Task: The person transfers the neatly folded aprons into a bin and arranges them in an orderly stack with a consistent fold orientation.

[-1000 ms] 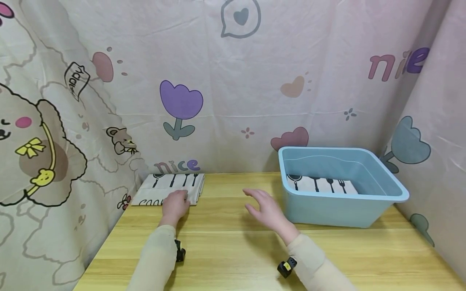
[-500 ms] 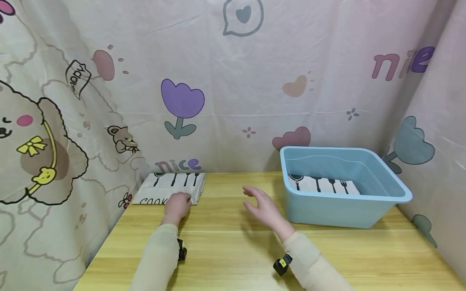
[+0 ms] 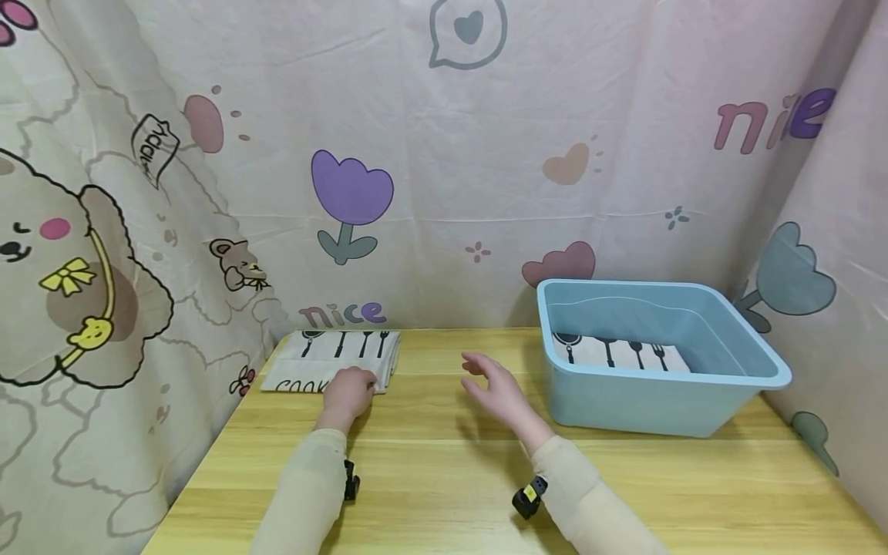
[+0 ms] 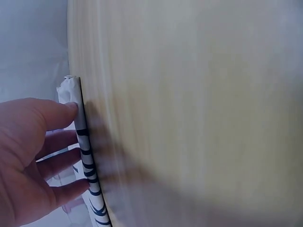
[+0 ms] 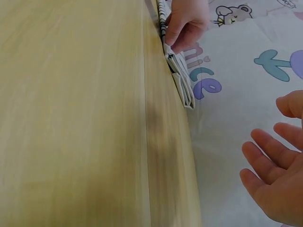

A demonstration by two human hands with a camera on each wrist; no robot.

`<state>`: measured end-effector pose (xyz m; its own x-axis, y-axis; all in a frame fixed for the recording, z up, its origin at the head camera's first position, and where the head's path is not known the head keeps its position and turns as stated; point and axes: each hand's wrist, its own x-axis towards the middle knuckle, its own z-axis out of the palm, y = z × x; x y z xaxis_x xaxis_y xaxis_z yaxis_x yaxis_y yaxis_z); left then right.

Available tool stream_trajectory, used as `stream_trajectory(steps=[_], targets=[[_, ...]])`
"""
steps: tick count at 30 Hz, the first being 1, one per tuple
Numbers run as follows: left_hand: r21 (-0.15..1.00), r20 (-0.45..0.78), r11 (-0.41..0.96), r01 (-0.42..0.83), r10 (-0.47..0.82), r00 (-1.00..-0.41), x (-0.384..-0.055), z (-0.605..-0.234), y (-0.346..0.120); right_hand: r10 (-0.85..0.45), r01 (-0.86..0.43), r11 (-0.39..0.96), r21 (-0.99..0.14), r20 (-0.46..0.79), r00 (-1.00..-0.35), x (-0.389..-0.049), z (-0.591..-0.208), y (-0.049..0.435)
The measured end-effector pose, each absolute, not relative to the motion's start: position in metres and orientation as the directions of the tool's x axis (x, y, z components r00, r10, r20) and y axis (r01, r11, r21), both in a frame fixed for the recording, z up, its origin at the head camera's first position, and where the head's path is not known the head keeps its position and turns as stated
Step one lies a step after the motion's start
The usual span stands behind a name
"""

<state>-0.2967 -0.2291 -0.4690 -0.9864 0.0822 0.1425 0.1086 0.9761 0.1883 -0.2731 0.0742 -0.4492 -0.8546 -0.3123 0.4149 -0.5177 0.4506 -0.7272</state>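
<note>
On the back left of the table lies a white folded kitchen towel, printed with black utensils and lettering. My left hand is at its front right corner. In the left wrist view, thumb and fingers meet the towel's edge and seem to pinch it; part of the grip is hidden. My right hand hovers over the middle of the table, fingers spread and bent a little, holding nothing. To its right stands a light blue plastic bin, with a similar printed towel lying inside.
The wooden table reaches back to a patterned curtain. The curtain also closes in the left and right sides. A small black wrist camera sits on my right sleeve, another on the left.
My left hand has shifted a little to the right at the towel's corner, and the towel has slid slightly right with it. The right hand has barely moved. The bin stays put.
</note>
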Motion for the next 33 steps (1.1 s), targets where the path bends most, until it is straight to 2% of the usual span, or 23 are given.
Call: stream_trajectory(steps=[12,23,33], targets=[[0.157,0.121,0.981,0.117,0.098,-0.988,-0.287,-0.465,-0.195,-0.264,-0.404,0.384,-0.830,0.321,-0.910,-0.281,-0.454,0.073],[0.129,0.100,0.986,0.101,0.088,-0.991,-0.279,-0.463,-0.162,-0.221,-0.373,0.375,-0.848,0.309,-0.925,-0.288,-0.462,0.078],[0.050,0.089,0.991,0.127,0.122,-0.988,-0.266,-0.463,-0.120,-0.172,-0.318,0.352,-0.880,0.273,-0.946,-0.293,-0.467,0.084]])
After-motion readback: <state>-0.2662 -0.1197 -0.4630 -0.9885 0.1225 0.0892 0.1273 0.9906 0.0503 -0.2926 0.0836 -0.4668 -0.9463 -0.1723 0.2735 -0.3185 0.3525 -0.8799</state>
